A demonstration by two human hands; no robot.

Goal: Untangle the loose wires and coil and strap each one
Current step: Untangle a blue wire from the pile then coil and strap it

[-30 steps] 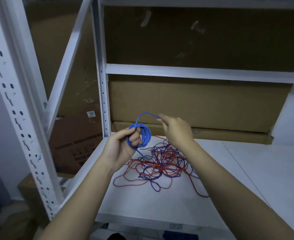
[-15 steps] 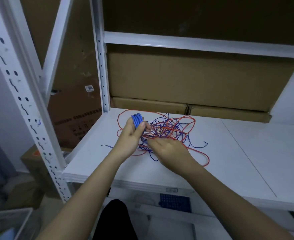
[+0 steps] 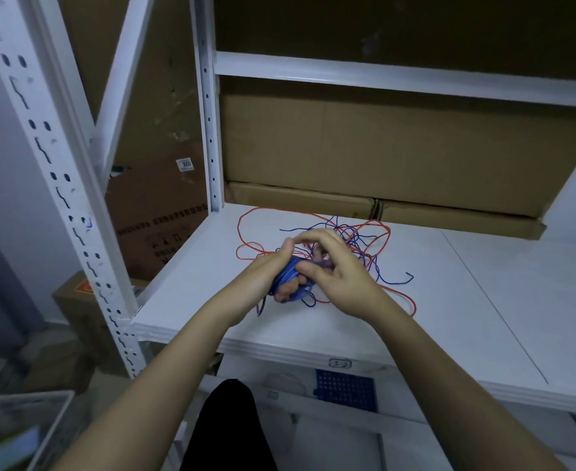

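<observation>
gripping the blue coil (image 3: 288, 278) (left hand (image 3: 262, 273)), right hand (image 3: 339, 277) touching it.

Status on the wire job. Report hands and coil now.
Left hand gripping blue wire coil. Right hand pinching its strand. Red and blue tangle loose on white shelf. No strap seen.

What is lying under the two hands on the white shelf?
Under the left hand and right hand, which hold the blue wire coil, lies a tangle of red and blue wires on the white shelf. Its middle is covered by the hands.
</observation>
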